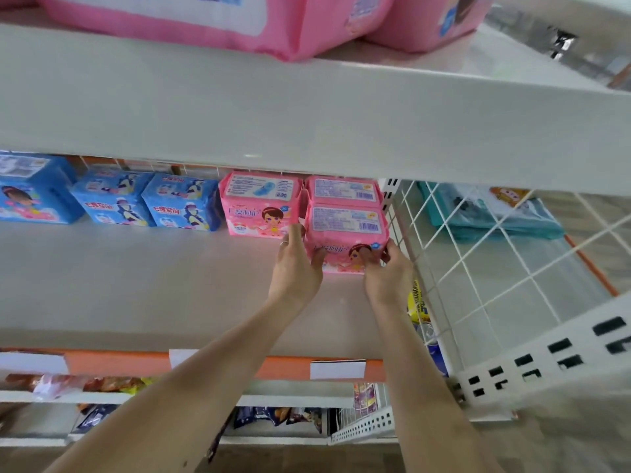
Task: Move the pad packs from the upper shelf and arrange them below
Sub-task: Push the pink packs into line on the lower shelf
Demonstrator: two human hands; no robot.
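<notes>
Pink pack point(345, 240): on the lower shelf point(136, 285), at the right end, front row. I cannot tell whether its base sits flat or hangs just above the board.
Left hand point(297, 268): clamped on the pink pack's left side, fingers along the edge, thumb on the front face.
Right hand point(389, 274): clamped on the lower right corner, fingers curled round it.
Rear pack point(343, 191): directly behind mine, label side up, apparently touching its back.
Neighbour pack point(259, 206): just beside my left fingers, set further back than mine.
Grid point(478, 250): white wire, just beside my right fingers.
Blue packs point(181, 203): further left along the same row.
Step in hand: as I judge it, seating this one square in front of the rear pack.
Doing it well: I push straight back with both thumbs low on the face, so the soft wrapper slides and does not buckle; I keep the printed face forward and the sides parallel to the neighbour pack.
Letting go: I draw the right fingers out first, since the gap to the grid looks tight, then the left.
Risk: squeezing too hard would crease the wrapper; a skewed push could shove the rear pack askew.
Left to do: big packs point(205, 18) lie on the upper shelf point(307, 107), so the job looks unfinished.
</notes>
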